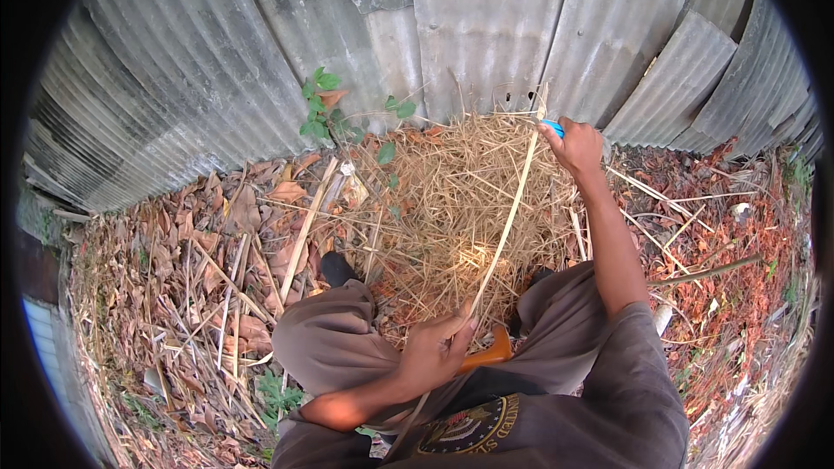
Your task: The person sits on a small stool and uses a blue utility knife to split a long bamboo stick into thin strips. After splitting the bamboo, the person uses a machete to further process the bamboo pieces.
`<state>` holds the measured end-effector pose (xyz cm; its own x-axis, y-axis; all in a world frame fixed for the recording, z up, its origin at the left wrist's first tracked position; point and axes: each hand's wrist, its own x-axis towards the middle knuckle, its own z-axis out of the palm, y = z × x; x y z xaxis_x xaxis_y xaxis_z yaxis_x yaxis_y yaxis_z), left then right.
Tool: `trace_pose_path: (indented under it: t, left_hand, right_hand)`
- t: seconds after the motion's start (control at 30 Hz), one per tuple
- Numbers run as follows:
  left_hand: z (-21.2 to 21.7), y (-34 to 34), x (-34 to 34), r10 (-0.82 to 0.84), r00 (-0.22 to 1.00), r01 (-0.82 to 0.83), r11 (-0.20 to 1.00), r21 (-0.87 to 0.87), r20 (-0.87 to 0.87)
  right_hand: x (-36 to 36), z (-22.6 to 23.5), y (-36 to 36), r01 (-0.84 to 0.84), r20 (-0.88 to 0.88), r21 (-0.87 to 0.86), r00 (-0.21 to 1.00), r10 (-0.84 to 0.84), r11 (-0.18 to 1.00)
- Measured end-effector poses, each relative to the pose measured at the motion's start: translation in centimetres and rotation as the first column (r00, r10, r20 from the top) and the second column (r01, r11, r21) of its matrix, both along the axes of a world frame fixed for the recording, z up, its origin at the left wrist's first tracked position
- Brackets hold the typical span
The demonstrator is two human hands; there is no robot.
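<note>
Right hand (575,146) grips a bamboo strip (508,221), seemingly near the corrugated wall (486,26); left hand (437,349) pinches it.

Single head-worn view, looking steeply down from above the person's lap. The fisheye lens bends the corrugated wall (486,26) along the upper rim and darkens the corners. The knees (334,339) and shirt (556,426) fill the lower edge, very near the lens; the straw pile (452,200) lies at centre, farther off. Both forearms enter from below, the left hand (439,347) close, the right hand (575,146) stretched toward the wall. Leaf-strewn ground (174,278) spreads to either side.
</note>
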<state>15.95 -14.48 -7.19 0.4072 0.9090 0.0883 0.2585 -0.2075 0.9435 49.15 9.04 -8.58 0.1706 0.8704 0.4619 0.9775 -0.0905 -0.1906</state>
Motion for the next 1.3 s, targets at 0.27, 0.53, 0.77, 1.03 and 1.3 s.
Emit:
trace_pose_path:
  t: [0.27,0.53,0.77,1.03,1.3]
  left_hand:
    - [0.2,1.0,-0.7,-0.032,0.997,0.03,0.999,-0.028,-0.074]
    - [0.2,1.4,-0.7,-0.007,0.999,0.017,0.973,-0.23,0.045]
    - [-0.1,1.1,-2.1,0.029,1.0,-0.028,0.968,-0.25,-0.003]
    - [-0.9,0.8,-1.5,0.144,0.988,-0.13,0.968,-0.214,0.051]
    - [-2.1,0.0,0.4,0.13,0.989,-0.121,0.986,-0.117,0.068]
  right_hand:
    - [2.4,-2.6,1.0,-0.077,0.117,0.023,0.99,0.074,0.997]
    - [4.4,-3.6,0.8,-0.148,0.159,0.079,0.978,0.134,0.986]
    - [2.9,-3.4,1.6,-0.286,-0.7,-0.415,0.706,-0.103,0.864]
    - [1.1,0.7,-0.5,-0.178,-0.844,0.059,0.516,0.144,0.982]
    - [-1.0,-1.0,1.9,-0.181,-0.793,0.269,0.515,0.325,0.946]
